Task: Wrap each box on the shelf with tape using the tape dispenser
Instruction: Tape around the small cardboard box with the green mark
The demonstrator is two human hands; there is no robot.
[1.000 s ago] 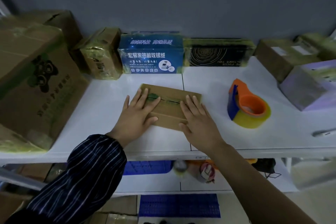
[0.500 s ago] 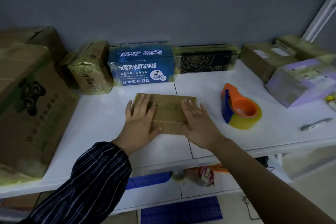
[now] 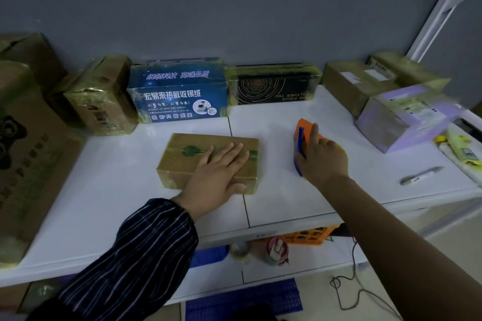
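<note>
Grey wall [image 3: 234, 8] behind a white shelf [image 3: 117, 190], seen from above. Largest item: a brown carton [image 3: 31, 159] with a dark printed motif, standing at the shelf's left end. Along the wall, left to right, runs a row of film-wrapped boxes: a taped box [image 3: 101, 96], a blue box [image 3: 177, 94] with white Chinese lettering, and a black box [image 3: 271, 85] with a ring pattern, the last two touching. At the right end, a lilac box [image 3: 401, 117] lies in front of brown parcels [image 3: 349, 81].

Centre front: a brown box [image 3: 182, 164] lies flat on the shelf, apart from the row, with a green mark [image 3: 192, 150] on its top. Left hand [image 3: 219, 172], in a striped sleeve [image 3: 135, 255], rests palm-down on the right half of this box, fingers straight and slightly spread, thumb at the near edge. Right hand [image 3: 323, 156], bare-armed and well apart from the left, grips the dispenser [image 3: 302, 133], which stands on the shelf to the right of the brown box. Its thumb lies against the blue side, its index finger along the orange top, and its other fingers curl over the far side. A pen [image 3: 420, 176] lies near the shelf's front edge, right of the dispenser.
</note>
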